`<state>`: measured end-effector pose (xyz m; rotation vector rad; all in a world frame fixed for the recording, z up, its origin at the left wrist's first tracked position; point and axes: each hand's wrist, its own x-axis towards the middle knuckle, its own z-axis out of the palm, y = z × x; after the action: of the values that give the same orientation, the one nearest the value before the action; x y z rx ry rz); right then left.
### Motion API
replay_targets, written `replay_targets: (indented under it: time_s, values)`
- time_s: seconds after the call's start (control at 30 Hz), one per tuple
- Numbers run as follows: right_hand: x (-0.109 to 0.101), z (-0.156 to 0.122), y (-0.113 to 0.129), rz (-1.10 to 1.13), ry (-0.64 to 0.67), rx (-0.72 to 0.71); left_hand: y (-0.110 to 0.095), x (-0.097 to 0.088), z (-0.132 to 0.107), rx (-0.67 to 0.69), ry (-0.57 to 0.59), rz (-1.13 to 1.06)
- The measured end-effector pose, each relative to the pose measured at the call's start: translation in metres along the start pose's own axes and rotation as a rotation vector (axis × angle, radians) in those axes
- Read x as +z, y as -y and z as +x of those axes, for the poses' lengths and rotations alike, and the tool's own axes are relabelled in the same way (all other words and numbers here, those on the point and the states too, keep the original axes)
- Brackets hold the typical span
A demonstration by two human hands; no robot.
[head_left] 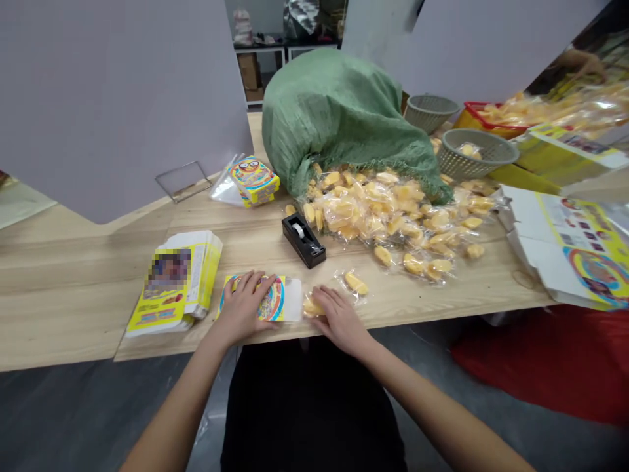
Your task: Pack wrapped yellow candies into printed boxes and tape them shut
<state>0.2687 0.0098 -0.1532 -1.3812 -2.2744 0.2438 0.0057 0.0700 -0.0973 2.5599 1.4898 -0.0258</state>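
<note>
My left hand (248, 301) lies over a small yellow and blue printed cardboard box (276, 298), fingers across its top and thumb along its near side. The box lies flat near the table's front edge, its white end flap (293, 300) pointing right. Just beyond that flap, my right hand (339, 318) has its fingers on a yellow piece in clear wrap (311, 306), mostly covered by the fingers. Another wrapped yellow piece (356, 283) lies beside the right hand. A black tape dispenser (303, 240) stands behind both hands.
A green woven sack (334, 105) spills a heap of wrapped yellow pieces (373, 206). Flattened boxes (167, 295) are stacked at left; several finished-looking boxes (253, 180) stand behind. Grey baskets (476, 154) and an open carton (574, 246) are at right, with another person's hand (582, 62) beyond.
</note>
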Motion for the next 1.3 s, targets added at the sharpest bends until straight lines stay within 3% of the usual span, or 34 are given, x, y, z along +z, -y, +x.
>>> replay_targets:
  time_s: [0.2,0.33,0.43,0.6,0.7,0.87,0.93,1.0,1.07,1.13,1.2,1.3]
  values:
    - [0.008,0.032,0.022,-0.088,-0.006,-0.034,-0.006,0.000,0.001,0.016,-0.047,-0.024]
    - [-0.007,0.041,0.028,-0.196,0.085,0.074,-0.004,-0.001,0.000,0.019,-0.046,-0.044]
    - [-0.016,0.043,0.026,-0.166,0.120,0.069,-0.004,0.000,0.000,0.015,-0.049,-0.060]
    - [-0.007,0.052,0.019,-0.164,-0.021,0.147,-0.005,0.000,0.000,0.004,-0.057,-0.073]
    - [0.005,0.058,0.020,-0.111,-0.023,0.125,-0.005,0.000,0.000,0.008,-0.056,-0.072]
    - [0.011,0.058,0.028,0.195,-0.026,0.080,-0.004,0.000,0.000,0.007,-0.073,-0.074]
    - [0.004,0.054,0.027,0.311,-0.104,0.182,-0.004,-0.001,-0.001,0.009,-0.069,-0.081]
    - [-0.006,0.050,0.023,0.438,-0.131,0.399,-0.004,-0.001,-0.001,0.010,-0.061,-0.088]
    - [-0.013,0.050,0.023,0.684,-0.032,0.642,-0.004,0.000,0.000,0.009,-0.059,-0.089]
    - [-0.013,0.056,0.030,1.050,0.131,0.773,-0.004,0.001,0.002,0.013,-0.063,-0.086]
    - [-0.005,0.069,0.042,1.342,0.234,0.756,-0.004,0.004,0.003,0.021,-0.071,-0.078]
    - [0.011,0.091,0.056,1.423,0.272,0.658,0.000,0.008,0.004,0.018,-0.089,-0.055]
